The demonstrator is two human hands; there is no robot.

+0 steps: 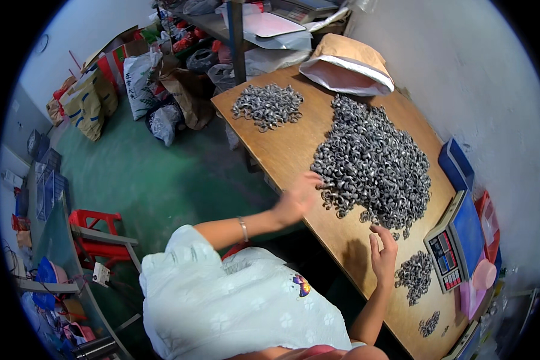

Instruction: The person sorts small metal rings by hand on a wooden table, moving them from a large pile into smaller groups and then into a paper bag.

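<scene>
A large heap of small grey metal rings [375,159], curved like links or clips, covers the middle of the wooden table [294,144]. At the heap's near left edge is my left hand [298,197], smeared by motion, its fingertips close to the outermost rings. Whether it holds any cannot be made out. My right hand [384,254] is over the table just below the heap's near end, thumb and fingers apart, with nothing seen between them. A smaller pile of rings [414,276] lies to the right of my right hand.
Another ring pile [269,107] lies at the table's far left, and a little one [429,324] near the right end. An open sack [348,66] rests at the back. A digital scale [447,252], blue tray [456,165] and pink container [483,275] line the wall side.
</scene>
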